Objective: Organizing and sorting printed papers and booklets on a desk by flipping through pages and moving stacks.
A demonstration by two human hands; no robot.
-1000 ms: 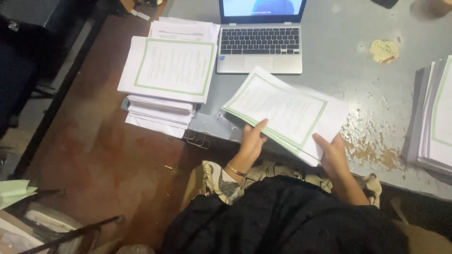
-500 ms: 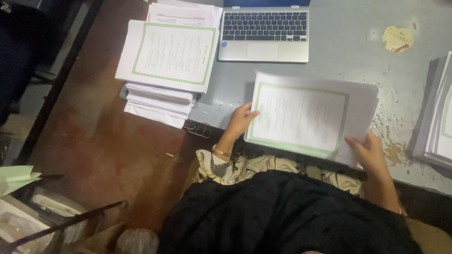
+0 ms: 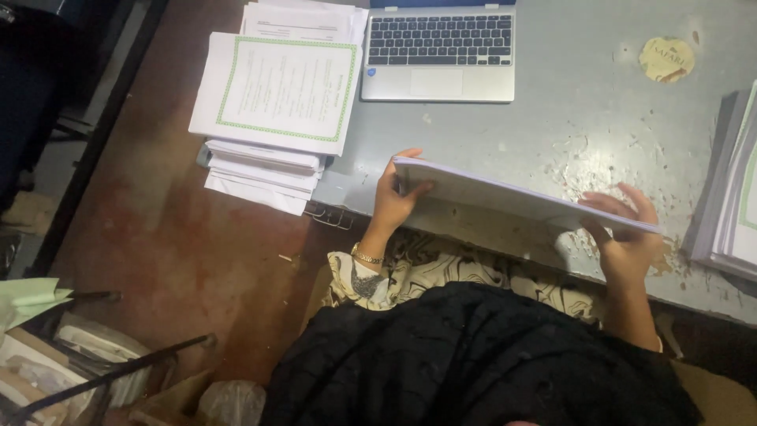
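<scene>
I hold a thick stack of white sheets (image 3: 505,207) upright on its long edge on the grey table (image 3: 552,126), so only its top edge and shaded back show. My left hand (image 3: 393,197) grips the stack's left end, thumb in front and fingers behind. At the right end, my right hand (image 3: 624,237) clasps it with fingers curled over the top. A gold bracelet (image 3: 364,256) sits on my left wrist.
A tall pile of green-bordered papers (image 3: 276,95) sits at the table's left corner, overhanging the edge. An open laptop (image 3: 438,49) lies at the back. Another paper pile (image 3: 733,189) lies at the right edge. A round sticker (image 3: 667,59) marks the worn tabletop.
The stack lay tilted, then flat with its green-bordered face up; now it stands on edge. Both hands shifted to its two ends.
</scene>
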